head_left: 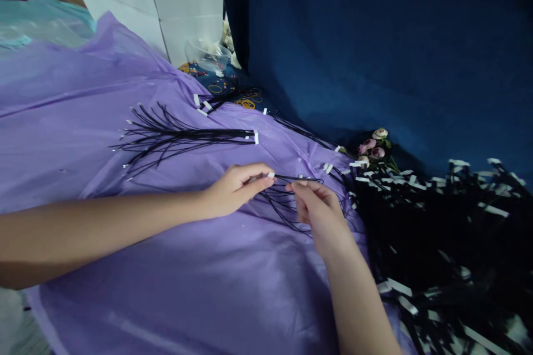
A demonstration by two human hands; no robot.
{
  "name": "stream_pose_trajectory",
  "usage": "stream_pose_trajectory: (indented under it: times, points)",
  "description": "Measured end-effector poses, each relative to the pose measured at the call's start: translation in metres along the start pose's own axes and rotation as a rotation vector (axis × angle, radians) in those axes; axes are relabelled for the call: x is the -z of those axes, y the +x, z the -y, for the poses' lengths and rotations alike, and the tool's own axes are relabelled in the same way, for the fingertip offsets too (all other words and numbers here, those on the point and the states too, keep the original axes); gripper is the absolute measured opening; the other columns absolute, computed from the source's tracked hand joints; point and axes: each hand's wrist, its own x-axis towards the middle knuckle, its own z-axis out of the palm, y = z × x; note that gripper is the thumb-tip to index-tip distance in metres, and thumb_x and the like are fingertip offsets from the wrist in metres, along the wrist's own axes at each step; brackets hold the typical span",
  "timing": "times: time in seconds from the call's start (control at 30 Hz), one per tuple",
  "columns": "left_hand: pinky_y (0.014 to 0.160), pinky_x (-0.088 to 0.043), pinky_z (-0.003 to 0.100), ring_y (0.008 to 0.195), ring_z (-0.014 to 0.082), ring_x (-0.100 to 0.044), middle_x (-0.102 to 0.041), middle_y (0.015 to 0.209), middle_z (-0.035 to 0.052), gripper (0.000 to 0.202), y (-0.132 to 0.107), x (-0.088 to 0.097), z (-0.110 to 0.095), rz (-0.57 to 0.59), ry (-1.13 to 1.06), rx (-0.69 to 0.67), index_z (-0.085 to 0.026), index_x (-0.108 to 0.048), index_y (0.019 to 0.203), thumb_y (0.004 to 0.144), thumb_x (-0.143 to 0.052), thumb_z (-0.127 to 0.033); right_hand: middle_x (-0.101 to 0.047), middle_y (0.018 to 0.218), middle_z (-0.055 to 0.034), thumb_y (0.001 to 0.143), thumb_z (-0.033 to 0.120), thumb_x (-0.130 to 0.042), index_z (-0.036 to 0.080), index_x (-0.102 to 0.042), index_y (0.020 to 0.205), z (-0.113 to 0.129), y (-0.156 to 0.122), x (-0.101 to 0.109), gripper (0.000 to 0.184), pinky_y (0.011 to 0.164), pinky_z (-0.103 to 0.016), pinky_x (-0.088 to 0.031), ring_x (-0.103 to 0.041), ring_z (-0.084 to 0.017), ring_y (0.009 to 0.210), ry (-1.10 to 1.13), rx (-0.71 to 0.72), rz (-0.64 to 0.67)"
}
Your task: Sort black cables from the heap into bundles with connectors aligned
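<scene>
My left hand (233, 191) pinches a black cable with a small white connector (271, 175) between thumb and fingertips. The cable (297, 178) runs right from there, toward the fingers of my right hand (322, 211). Those fingers are closed in a pinch and appear to grip the thin black wire, though the contact point is partly hidden. Beneath both hands, more loose black wires (283, 208) spread over the purple sheet (187, 283). Beyond my left hand lies a fanned bundle of black cables (187, 134), its white connectors (255, 137) gathered at the right end.
A large heap of black cables with white connectors (437, 244) fills the right side. Smaller cable bundles (225, 97) lie farther back near yellow rubber bands (245, 104). Artificial flowers (377, 150) sit against a dark blue cloth (375, 39). A clear plastic bowl (208, 55) stands behind.
</scene>
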Motion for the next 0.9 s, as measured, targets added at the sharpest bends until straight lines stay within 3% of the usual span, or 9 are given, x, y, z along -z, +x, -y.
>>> stream_pose_trajectory:
  times: [0.23,0.47,0.9]
  points:
    - [0.043,-0.032,0.017,0.045,0.0065,-0.039,-0.042,0.053,-0.0071,0.028,-0.0002,-0.0011,-0.0055,0.062,-0.076,0.054,-0.016,-0.058,0.085,0.091,-0.048,-0.042,-0.034,0.041,0.0086,0.07,0.037,-0.074,0.018,-0.073,0.07,-0.006,0.0002,-0.0019,0.018,0.041,-0.02,-0.026,-0.026,-0.005,0.041,-0.079,0.225,-0.062]
    - [0.043,-0.03,0.017,0.046,0.0065,-0.037,-0.04,0.052,-0.0073,0.028,-0.0012,-0.0021,-0.0057,0.072,-0.088,0.069,-0.017,-0.056,0.082,0.091,-0.048,-0.042,-0.048,0.048,0.0055,0.07,0.037,-0.074,0.018,-0.075,0.073,-0.0084,0.0012,-0.0036,0.018,0.046,-0.021,-0.034,-0.035,-0.006,0.044,-0.083,0.219,-0.057]
    - [0.043,-0.032,0.017,0.045,0.0063,-0.041,-0.043,0.054,-0.0065,0.028,-0.0011,-0.0033,0.0004,0.091,-0.085,0.081,-0.017,-0.056,0.083,0.092,-0.047,-0.043,-0.046,0.047,0.0057,0.072,0.038,-0.072,0.017,-0.073,0.072,-0.0107,0.0032,-0.0066,0.021,0.047,-0.022,-0.034,-0.037,-0.007,0.045,-0.125,0.225,-0.075]
